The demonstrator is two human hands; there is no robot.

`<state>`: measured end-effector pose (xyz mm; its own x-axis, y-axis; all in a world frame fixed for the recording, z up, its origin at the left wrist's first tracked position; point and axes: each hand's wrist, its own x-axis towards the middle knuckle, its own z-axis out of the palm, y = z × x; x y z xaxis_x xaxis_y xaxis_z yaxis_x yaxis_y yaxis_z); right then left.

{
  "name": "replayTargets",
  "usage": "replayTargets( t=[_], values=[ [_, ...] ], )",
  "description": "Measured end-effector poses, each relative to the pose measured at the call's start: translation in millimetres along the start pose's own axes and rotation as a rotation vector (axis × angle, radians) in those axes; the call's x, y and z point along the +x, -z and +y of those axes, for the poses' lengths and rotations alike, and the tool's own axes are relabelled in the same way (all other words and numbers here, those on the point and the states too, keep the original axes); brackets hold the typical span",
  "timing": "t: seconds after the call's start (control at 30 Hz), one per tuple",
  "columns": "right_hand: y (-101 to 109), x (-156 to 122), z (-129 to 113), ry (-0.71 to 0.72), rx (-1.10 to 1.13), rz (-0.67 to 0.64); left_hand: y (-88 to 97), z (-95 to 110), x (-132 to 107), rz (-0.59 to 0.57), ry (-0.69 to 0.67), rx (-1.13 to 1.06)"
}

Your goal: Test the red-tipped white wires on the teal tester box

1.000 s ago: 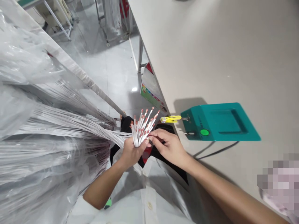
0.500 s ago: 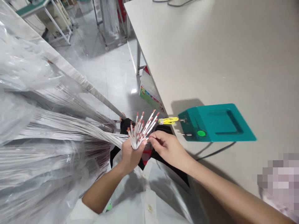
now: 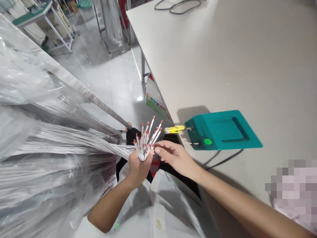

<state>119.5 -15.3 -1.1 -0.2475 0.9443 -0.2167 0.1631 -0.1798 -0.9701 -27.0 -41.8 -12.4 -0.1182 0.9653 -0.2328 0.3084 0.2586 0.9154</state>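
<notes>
My left hand is closed around a bundle of white wires whose red-tipped ends fan upward. The wires run off to the left into a large mass of white wires under clear plastic. My right hand is pinched at the bundle's right side, fingertips on one or two wire ends. Just right of the hands, a teal box with a green button sits on the table edge, with a yellow clip on its left-side pin.
The beige table stretches to the right, with a black cable loop at its far end and a black cord leaving the teal box. A colourful carton stands on the floor under the table edge. Metal racks stand beyond.
The view has tilted slightly. Both hands with the wire bundle have shifted a little left and down; my right fingers stay pinched at the wire ends.
</notes>
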Motion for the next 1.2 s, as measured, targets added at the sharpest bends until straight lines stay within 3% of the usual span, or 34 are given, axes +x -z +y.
replayTargets(
  t=[0.13, 0.27, 0.33, 0.43, 0.5, 0.67, 1.03, 1.2],
  values=[
    [3, -4, 0, 0.496, -0.622, 0.042, 5.8, 2, 6, -0.167, -0.031, 0.006],
    [12, -8, -9, 0.560, -0.963, 0.038, 10.2, 4, 12, -0.279, 0.011, -0.070],
    [20, -11, -17, 0.608, -1.092, 0.115, 10.6, 8, 15, -0.279, 0.047, -0.129],
    [39, -12, -29, 0.787, -1.251, 0.301, 9.1, 19, 19, -0.269, 0.098, -0.235],
    [52, -10, -34, 0.764, -1.426, 0.325, 6.0, 25, 24, -0.258, 0.102, -0.259],
    [71, -1, -35, 0.641, -1.718, 0.143, -7.8, 26, 37, -0.294, 0.073, -0.298],
    [75, 21, -52, 0.509, -1.756, -0.078, -21.8, 34, 53, -0.298, 0.090, -0.439],
    [80, 28, -50, 0.543, -1.677, -0.137, -27.3, 32, 56, -0.293, 0.101, -0.433]
  ],
)
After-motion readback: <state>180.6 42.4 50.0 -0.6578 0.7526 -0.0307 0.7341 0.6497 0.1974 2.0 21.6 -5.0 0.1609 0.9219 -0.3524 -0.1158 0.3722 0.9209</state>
